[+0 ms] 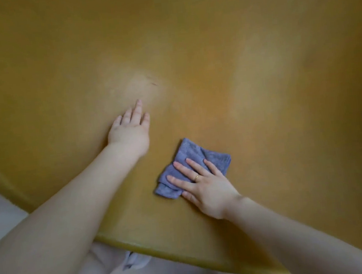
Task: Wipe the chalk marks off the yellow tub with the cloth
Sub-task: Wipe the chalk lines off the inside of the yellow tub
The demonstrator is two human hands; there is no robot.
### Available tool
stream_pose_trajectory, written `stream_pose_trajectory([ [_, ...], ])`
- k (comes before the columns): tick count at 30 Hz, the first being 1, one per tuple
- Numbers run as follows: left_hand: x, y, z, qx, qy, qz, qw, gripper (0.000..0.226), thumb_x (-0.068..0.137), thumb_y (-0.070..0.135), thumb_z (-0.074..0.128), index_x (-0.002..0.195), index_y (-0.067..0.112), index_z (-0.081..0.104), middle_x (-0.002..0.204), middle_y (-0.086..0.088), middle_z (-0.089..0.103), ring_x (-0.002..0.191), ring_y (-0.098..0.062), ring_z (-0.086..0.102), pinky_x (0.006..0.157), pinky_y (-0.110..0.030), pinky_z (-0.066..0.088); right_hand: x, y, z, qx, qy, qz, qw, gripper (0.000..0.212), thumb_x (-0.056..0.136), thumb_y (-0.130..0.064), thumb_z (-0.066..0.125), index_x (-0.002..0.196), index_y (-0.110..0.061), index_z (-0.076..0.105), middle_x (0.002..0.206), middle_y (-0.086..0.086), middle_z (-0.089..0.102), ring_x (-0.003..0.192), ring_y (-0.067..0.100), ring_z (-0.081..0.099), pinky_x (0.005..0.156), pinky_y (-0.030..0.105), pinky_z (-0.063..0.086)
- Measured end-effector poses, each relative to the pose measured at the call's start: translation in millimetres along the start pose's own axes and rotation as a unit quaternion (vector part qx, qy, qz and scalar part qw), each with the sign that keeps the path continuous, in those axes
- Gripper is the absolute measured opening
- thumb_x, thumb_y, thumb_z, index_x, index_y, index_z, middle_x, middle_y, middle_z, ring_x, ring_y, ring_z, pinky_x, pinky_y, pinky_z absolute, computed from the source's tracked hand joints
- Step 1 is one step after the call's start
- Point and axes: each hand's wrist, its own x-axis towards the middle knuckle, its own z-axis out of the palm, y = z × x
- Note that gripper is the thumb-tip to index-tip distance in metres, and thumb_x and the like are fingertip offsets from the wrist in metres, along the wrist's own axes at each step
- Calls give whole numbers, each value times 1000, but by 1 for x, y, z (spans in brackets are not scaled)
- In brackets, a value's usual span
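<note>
- The yellow tub [188, 36] fills nearly the whole view — its inner surface spreads far and to both sides, and its rim curves along the near edge.
- The right hand [204, 185] lies flat on the folded blue-grey cloth [191, 166], fingers straight and spread, pressing it against the tub near the rim; nothing is curled round the cloth. A ring [196, 177] shows on one finger.
- The left hand [130, 128] rests released on the tub, fingers straight, palm down, bracing; it holds nothing.
- A pale smudge [142, 85] with a small dark streak lies just beyond the left fingertips; a fainter pale patch [256, 78] lies far and right of the cloth. Whether either is chalk is hard to tell.
- The relation that matters: the smudge lies far and left of the cloth, up past the left hand — so the next stroke likely runs away from the rim, slanting left.
- The left hand is nearer that smudge, yet the cloth is under the right.
</note>
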Motion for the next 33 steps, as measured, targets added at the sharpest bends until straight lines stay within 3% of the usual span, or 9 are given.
stream_pose_trajectory([
  [2, -11, 17, 6, -58, -53, 23, 997, 75, 94, 34, 51, 150, 22, 3, 153, -4, -27, 145, -23, -2, 116, -35, 7, -25, 29, -6, -18, -11, 55, 998, 54, 91, -55, -1, 143, -45, 12, 155, -11, 5, 142, 18, 4, 111, 41, -2],
  [5, -31, 41, 29, -99, -134, 54, 985, 101, 78, 60, 59, 150, 22, -2, 154, -5, -24, 145, -23, -5, 116, -34, 6, -62, 98, -24, -62, -16, 220, 973, 47, 99, -43, 15, 142, -47, -3, 154, -15, -8, 142, 16, -6, 112, 46, -2],
  [8, -39, 51, 46, -72, -145, 52, 985, 116, 71, 60, 66, 149, 23, -11, 152, -4, -28, 144, -22, -14, 117, -34, 4, -86, 141, -39, -77, 4, 323, 943, 45, 99, -43, 13, 142, -47, -1, 155, -13, -5, 142, 19, -7, 112, 50, -4],
  [11, -40, 51, 48, -94, -135, 38, 986, 115, 71, 57, 69, 148, 26, -11, 152, -2, -29, 143, -20, -17, 117, -33, 2, -72, 123, -35, -34, 13, 328, 944, 44, 100, -42, 14, 143, -45, 9, 155, -10, -2, 142, 23, -7, 111, 52, -5],
  [19, -43, 54, 58, -82, -111, 25, 990, 111, 74, 58, 65, 149, 26, -10, 153, -2, -27, 143, -21, -15, 117, -34, 3, -57, -5, 7, 44, -5, 141, 989, 44, 99, -42, 20, 143, -44, 14, 156, -10, -1, 142, 23, -8, 107, 57, -10],
  [24, -35, 62, 49, -43, -135, 3, 990, 117, 71, 59, 68, 148, 25, -14, 153, -4, -26, 144, -24, -12, 116, -36, 9, -75, -27, 14, 45, 1, 139, 989, 46, 99, -43, 22, 144, -39, 15, 155, -11, 2, 142, 20, -5, 109, 52, -9],
  [27, -34, 75, 37, -38, -120, 6, 992, 120, 69, 59, 70, 150, 18, -9, 155, -8, -20, 145, -27, -8, 116, -38, 9, -93, -12, 10, 29, 7, 179, 983, 46, 100, -41, 22, 145, -38, 13, 155, -11, 3, 142, 17, -1, 112, 46, -5],
  [33, -39, 126, 47, -112, -67, 192, 973, 111, 71, 61, 66, 150, 27, -5, 156, -2, -18, 145, -20, -9, 117, -36, 5, -165, 46, -4, -17, 30, 396, 918, 47, 101, -42, 17, 146, -36, 9, 155, -10, 4, 142, 15, 3, 113, 37, 2],
])
